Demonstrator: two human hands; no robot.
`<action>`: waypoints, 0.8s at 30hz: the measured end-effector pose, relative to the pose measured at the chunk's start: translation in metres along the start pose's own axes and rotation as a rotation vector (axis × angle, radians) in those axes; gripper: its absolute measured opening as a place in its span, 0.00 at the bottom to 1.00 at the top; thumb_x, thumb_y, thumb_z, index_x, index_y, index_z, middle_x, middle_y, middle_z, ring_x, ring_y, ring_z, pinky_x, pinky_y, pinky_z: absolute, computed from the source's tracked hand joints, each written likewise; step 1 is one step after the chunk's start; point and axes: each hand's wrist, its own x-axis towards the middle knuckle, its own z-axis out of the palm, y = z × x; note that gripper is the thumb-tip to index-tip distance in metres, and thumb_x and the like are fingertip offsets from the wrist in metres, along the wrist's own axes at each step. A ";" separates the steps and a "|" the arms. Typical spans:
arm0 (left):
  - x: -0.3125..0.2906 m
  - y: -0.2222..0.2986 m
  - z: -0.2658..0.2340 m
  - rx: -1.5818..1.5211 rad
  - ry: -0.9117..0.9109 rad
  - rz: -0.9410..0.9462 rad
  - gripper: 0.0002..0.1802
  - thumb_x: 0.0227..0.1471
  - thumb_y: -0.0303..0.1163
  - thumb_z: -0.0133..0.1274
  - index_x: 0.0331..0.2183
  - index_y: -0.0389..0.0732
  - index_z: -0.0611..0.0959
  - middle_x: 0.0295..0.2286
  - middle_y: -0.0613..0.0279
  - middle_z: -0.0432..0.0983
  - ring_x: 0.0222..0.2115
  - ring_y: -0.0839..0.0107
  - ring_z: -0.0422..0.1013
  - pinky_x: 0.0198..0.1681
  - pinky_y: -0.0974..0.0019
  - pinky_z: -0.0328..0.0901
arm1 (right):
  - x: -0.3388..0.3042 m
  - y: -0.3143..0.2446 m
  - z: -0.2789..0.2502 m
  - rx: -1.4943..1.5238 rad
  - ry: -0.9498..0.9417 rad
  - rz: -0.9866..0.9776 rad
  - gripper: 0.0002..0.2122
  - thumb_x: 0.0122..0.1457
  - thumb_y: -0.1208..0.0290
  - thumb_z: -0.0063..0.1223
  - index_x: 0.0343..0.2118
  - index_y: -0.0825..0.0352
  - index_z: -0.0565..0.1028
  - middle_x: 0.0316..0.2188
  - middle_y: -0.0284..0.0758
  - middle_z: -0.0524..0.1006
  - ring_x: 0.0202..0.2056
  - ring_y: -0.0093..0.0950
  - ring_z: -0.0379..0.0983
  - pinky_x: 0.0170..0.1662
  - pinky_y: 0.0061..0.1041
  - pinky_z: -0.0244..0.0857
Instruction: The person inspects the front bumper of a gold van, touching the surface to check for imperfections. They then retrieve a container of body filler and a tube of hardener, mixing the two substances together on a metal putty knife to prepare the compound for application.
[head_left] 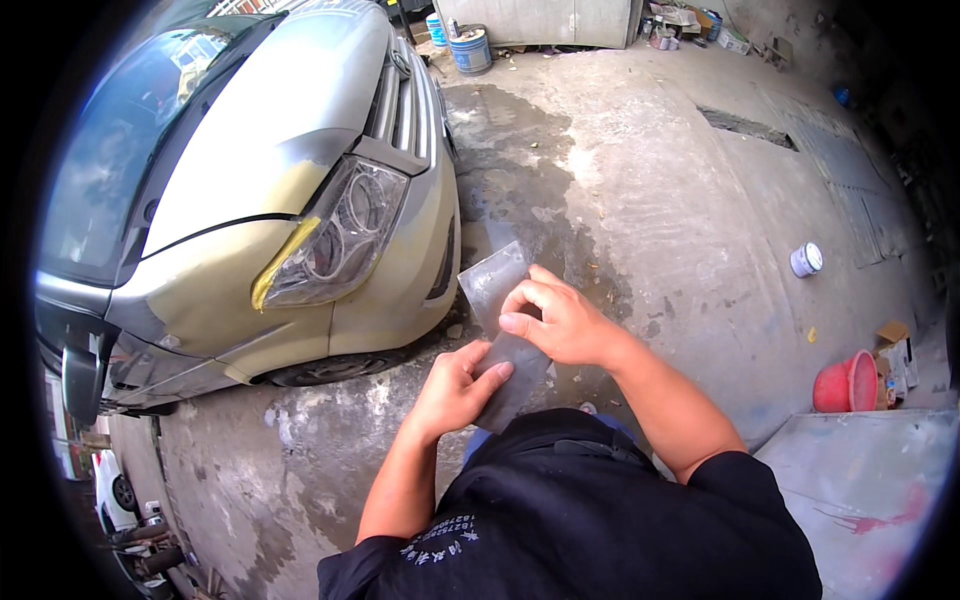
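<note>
In front of my waist, my left hand [455, 390] pinches a dark grey, thin sheet [520, 375] that looks like sandpaper, thumb on top. Just above it, my right hand [560, 318] closes its fingers on a lighter grey, shiny rectangular sheet [492, 283], which sticks out toward the car. Whether the two sheets are one folded piece or separate, I cannot tell. Beyond my hands to the left stands a car [270, 140] with patches of beige and grey on its body. Its clear headlight [345, 235] has yellow tape [283, 265] along one edge.
A blue bucket [470, 52] stands at the far side. To the right, a small white tin [806, 260] sits on stained concrete [650, 180]. Near right are a red bucket [845, 385], a cardboard box [893, 345] and a grey panel [850, 480]. A slot [745, 128] cuts the floor.
</note>
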 end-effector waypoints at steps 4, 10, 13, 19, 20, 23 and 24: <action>-0.002 -0.004 0.001 0.051 0.056 0.022 0.13 0.51 0.33 0.57 0.36 0.33 0.79 0.21 0.52 0.76 0.20 0.68 0.72 0.26 0.66 0.66 | 0.001 0.003 0.012 0.043 0.039 0.049 0.11 0.59 0.63 0.52 0.29 0.68 0.74 0.26 0.34 0.67 0.29 0.28 0.66 0.35 0.26 0.62; -0.001 -0.011 -0.007 -0.069 0.086 -0.062 0.15 0.54 0.36 0.56 0.37 0.33 0.78 0.25 0.57 0.77 0.25 0.76 0.69 0.31 0.67 0.65 | -0.012 0.013 0.015 0.080 0.022 0.103 0.11 0.59 0.64 0.52 0.28 0.68 0.73 0.27 0.33 0.68 0.30 0.25 0.66 0.36 0.25 0.61; 0.000 -0.021 -0.013 -0.216 0.172 -0.066 0.15 0.55 0.35 0.54 0.37 0.32 0.78 0.28 0.59 0.77 0.28 0.77 0.69 0.34 0.69 0.65 | -0.020 0.020 0.012 0.064 0.016 0.135 0.11 0.58 0.64 0.53 0.27 0.69 0.73 0.27 0.34 0.69 0.31 0.26 0.66 0.37 0.26 0.61; 0.009 -0.039 -0.026 -0.841 0.504 -0.033 0.10 0.59 0.27 0.45 0.43 0.37 0.70 0.36 0.60 0.74 0.36 0.76 0.71 0.43 0.68 0.67 | -0.032 0.041 0.002 0.068 0.160 0.179 0.09 0.56 0.68 0.53 0.33 0.69 0.72 0.30 0.37 0.71 0.34 0.31 0.69 0.39 0.28 0.64; 0.011 -0.037 -0.022 -0.901 0.521 -0.050 0.12 0.57 0.25 0.47 0.44 0.37 0.69 0.38 0.59 0.74 0.37 0.73 0.72 0.45 0.66 0.67 | -0.031 0.038 0.003 0.074 0.194 0.142 0.09 0.55 0.69 0.53 0.34 0.69 0.72 0.30 0.37 0.71 0.35 0.31 0.70 0.40 0.28 0.64; 0.017 -0.032 0.003 -0.932 0.538 -0.151 0.17 0.54 0.22 0.50 0.45 0.37 0.67 0.40 0.57 0.73 0.40 0.70 0.71 0.46 0.64 0.66 | -0.034 0.040 0.003 0.153 0.297 0.066 0.19 0.53 0.75 0.53 0.49 0.67 0.68 0.38 0.44 0.74 0.37 0.37 0.73 0.44 0.32 0.65; 0.020 -0.034 0.013 -0.975 0.520 -0.193 0.20 0.51 0.20 0.52 0.46 0.37 0.67 0.42 0.55 0.72 0.42 0.68 0.70 0.48 0.62 0.66 | -0.036 0.037 0.007 0.183 0.377 0.037 0.21 0.53 0.75 0.53 0.51 0.66 0.67 0.38 0.45 0.74 0.37 0.39 0.74 0.44 0.34 0.66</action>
